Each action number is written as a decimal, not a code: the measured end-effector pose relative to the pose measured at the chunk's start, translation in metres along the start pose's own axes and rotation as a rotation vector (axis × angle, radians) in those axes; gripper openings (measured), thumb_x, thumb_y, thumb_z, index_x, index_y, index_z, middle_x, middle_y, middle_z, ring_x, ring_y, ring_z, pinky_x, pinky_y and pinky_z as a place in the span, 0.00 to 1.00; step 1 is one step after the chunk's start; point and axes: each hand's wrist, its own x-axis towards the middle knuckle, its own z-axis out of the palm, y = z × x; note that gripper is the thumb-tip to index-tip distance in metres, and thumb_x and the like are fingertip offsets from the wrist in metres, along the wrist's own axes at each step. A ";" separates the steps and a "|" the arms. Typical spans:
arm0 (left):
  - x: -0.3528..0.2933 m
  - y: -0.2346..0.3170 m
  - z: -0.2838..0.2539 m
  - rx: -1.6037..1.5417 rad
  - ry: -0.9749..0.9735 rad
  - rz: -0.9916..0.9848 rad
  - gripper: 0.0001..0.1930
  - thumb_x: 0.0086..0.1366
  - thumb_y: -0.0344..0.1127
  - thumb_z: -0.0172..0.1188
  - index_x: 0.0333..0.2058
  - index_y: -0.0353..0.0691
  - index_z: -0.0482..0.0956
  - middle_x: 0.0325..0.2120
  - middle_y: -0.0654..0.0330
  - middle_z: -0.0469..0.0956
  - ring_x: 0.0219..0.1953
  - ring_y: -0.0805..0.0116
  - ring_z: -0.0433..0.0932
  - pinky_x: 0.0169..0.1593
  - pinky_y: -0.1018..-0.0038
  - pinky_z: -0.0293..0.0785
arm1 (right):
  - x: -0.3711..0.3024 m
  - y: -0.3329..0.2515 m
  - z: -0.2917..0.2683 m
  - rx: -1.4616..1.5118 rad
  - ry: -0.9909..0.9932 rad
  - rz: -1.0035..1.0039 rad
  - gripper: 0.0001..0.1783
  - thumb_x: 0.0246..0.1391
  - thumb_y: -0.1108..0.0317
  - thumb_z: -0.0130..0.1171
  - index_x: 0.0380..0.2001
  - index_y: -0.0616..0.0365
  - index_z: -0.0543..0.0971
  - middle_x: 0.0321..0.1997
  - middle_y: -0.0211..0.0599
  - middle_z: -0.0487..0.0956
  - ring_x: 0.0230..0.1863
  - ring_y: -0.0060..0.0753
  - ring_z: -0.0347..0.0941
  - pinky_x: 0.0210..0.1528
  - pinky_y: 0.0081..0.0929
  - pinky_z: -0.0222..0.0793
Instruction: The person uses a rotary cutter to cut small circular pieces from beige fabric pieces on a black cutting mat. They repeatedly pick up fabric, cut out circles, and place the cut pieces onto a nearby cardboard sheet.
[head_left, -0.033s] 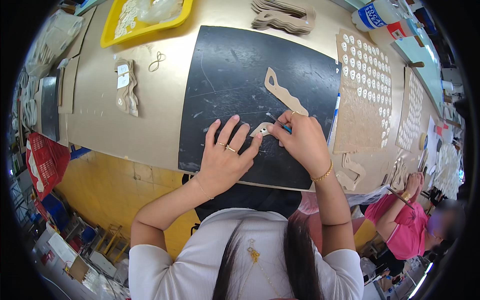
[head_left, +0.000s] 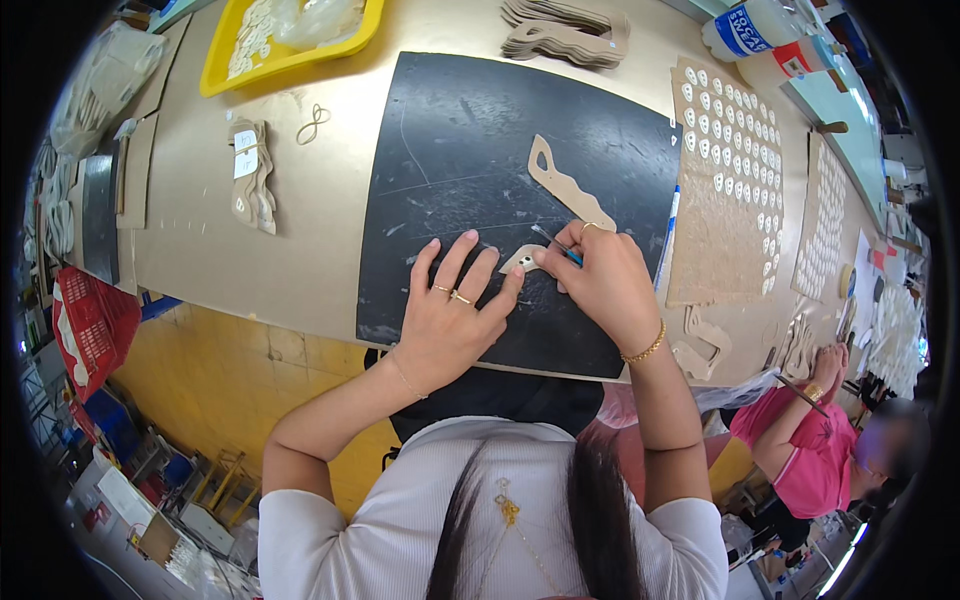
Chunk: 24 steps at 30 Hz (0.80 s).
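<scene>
A black cutting mat (head_left: 470,130) lies before me. On it my left hand (head_left: 455,305) rests with its fingers spread, the index fingertip touching the edge of a small beige piece (head_left: 518,262) with a white patch and dark holes. My right hand (head_left: 605,280) is closed around a slim blue-handled tool (head_left: 572,256), whose metal tip points up and left, away from the piece. Its thumb presses on the piece's right end. The rest of that piece is hidden under the right hand. Just beyond lies a wavy beige cutout (head_left: 565,188) with a hole at its upper end.
A brown sheet (head_left: 720,240) with rows of white stickers and a blue-white pen (head_left: 672,225) sit right of the mat. Stacked beige cutouts (head_left: 565,40), a banded bundle (head_left: 252,180) and a yellow tray (head_left: 290,60) surround it. A person in pink (head_left: 800,440) is at the right.
</scene>
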 end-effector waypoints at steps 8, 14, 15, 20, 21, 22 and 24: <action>0.001 -0.001 0.003 0.000 0.006 -0.003 0.27 0.52 0.35 0.69 0.54 0.49 0.79 0.54 0.54 0.70 0.65 0.48 0.64 0.65 0.43 0.58 | 0.001 -0.001 0.006 -0.025 0.077 -0.024 0.19 0.52 0.53 0.70 0.30 0.60 0.83 0.20 0.45 0.81 0.26 0.49 0.81 0.31 0.39 0.75; 0.002 0.000 0.002 0.000 -0.006 -0.014 0.28 0.52 0.35 0.69 0.54 0.49 0.79 0.55 0.54 0.70 0.66 0.48 0.64 0.65 0.44 0.58 | -0.001 0.000 0.011 -0.080 0.166 -0.081 0.20 0.54 0.52 0.70 0.25 0.59 0.81 0.12 0.35 0.77 0.17 0.36 0.78 0.25 0.32 0.69; 0.002 0.000 0.002 -0.001 -0.005 -0.014 0.28 0.52 0.35 0.69 0.54 0.49 0.78 0.55 0.54 0.70 0.66 0.48 0.64 0.65 0.44 0.58 | -0.001 -0.001 0.011 -0.079 0.167 -0.078 0.20 0.54 0.51 0.70 0.25 0.59 0.81 0.12 0.35 0.76 0.17 0.37 0.78 0.25 0.32 0.69; 0.002 0.000 0.002 0.018 0.009 -0.009 0.28 0.51 0.35 0.69 0.54 0.50 0.79 0.55 0.54 0.70 0.66 0.48 0.64 0.65 0.44 0.58 | 0.000 -0.002 0.011 -0.076 0.151 -0.044 0.22 0.52 0.49 0.70 0.25 0.59 0.81 0.12 0.36 0.76 0.18 0.39 0.78 0.26 0.34 0.70; 0.002 0.000 0.002 0.016 0.012 -0.010 0.28 0.51 0.35 0.69 0.54 0.50 0.79 0.55 0.54 0.70 0.66 0.48 0.64 0.64 0.44 0.58 | 0.000 -0.003 0.011 -0.094 0.165 -0.046 0.22 0.52 0.48 0.70 0.25 0.59 0.81 0.13 0.37 0.76 0.18 0.40 0.78 0.26 0.34 0.70; 0.001 0.000 0.002 0.014 0.016 -0.012 0.28 0.51 0.35 0.69 0.54 0.50 0.79 0.55 0.55 0.70 0.66 0.48 0.64 0.64 0.44 0.59 | -0.001 -0.006 0.010 -0.111 0.179 -0.048 0.23 0.51 0.48 0.70 0.26 0.59 0.81 0.13 0.37 0.77 0.19 0.41 0.78 0.26 0.35 0.70; 0.001 0.001 0.004 0.007 0.022 -0.014 0.28 0.51 0.35 0.69 0.54 0.50 0.79 0.54 0.55 0.71 0.65 0.48 0.64 0.64 0.44 0.59 | -0.002 -0.007 0.012 -0.134 0.207 -0.051 0.24 0.51 0.46 0.71 0.26 0.60 0.81 0.15 0.39 0.77 0.20 0.44 0.79 0.26 0.36 0.71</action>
